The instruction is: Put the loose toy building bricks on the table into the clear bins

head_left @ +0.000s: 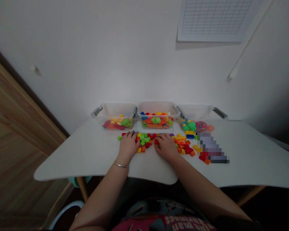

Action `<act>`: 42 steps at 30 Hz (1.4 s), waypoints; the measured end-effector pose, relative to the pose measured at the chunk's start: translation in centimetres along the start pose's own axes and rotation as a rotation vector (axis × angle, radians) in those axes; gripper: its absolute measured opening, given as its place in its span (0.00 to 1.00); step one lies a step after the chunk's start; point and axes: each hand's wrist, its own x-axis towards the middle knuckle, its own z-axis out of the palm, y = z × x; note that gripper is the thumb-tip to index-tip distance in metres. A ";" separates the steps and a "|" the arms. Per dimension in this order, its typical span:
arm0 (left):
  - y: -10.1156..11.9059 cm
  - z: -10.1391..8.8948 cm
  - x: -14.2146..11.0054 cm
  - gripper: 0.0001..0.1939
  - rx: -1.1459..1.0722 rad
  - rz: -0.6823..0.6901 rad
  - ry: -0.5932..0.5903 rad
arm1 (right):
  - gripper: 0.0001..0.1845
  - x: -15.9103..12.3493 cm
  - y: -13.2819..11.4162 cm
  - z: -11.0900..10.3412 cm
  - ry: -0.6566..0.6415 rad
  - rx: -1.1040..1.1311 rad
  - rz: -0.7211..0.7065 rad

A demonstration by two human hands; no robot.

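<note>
My left hand (128, 147) lies palm down at the left end of a spread of loose plastic building bricks (144, 141), its fingertips among the green and red ones. My right hand (167, 147) rests palm down at the right end of the same spread, over red and orange bricks. Whether either hand holds a brick is hidden by the fingers. More orange, red and yellow bricks (181, 145) lie to the right of my right hand. A thin metal bangle (121, 164) circles my left wrist.
Several clear plastic bins with grey handles stand along the far edge of the white table (252, 157): left (115, 117), middle (156, 115) and right (195, 115). All hold coloured pieces. A pixelated patch (210, 149) covers something at the right. A wooden panel (19, 128) stands at the left.
</note>
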 end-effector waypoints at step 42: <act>-0.3 0.3 -0.1 0.22 -0.010 0.004 0.016 | 0.14 5.2 2.7 -3.7 0.888 0.591 0.206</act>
